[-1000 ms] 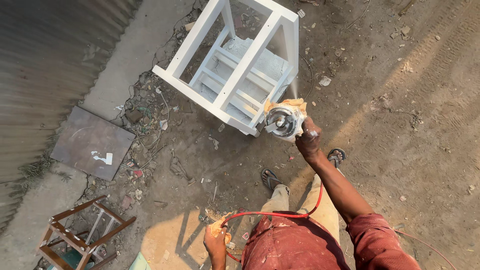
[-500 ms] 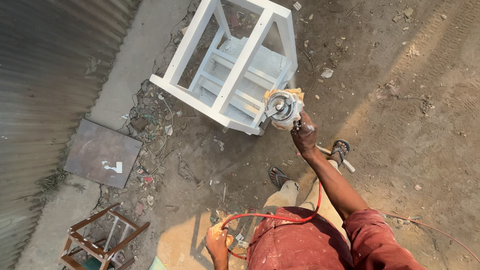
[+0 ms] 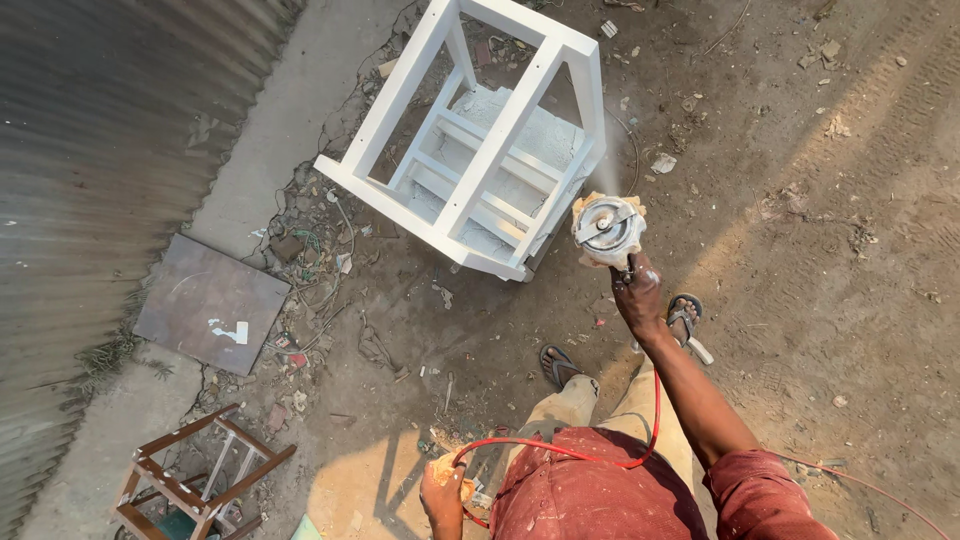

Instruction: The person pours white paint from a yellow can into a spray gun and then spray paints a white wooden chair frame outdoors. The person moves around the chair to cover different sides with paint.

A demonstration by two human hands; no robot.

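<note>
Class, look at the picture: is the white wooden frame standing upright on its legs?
No. The white frame lies tipped on its side on the dirt ground, its legs pointing sideways.

We cannot see the body of the spray gun (image 3: pixel 607 230): its round cup covers it, and our right hand (image 3: pixel 638 297) wraps the grip below. At six o'clock, our left hand (image 3: pixel 443 492) closes on something orange, too small to tell. The red hose (image 3: pixel 560 452) slips behind our shirt. At seven o'clock the brown frame (image 3: pixel 190 480) is cut by the bottom edge; at twelve, the white frame (image 3: pixel 480 140) loses its top corner.
</note>
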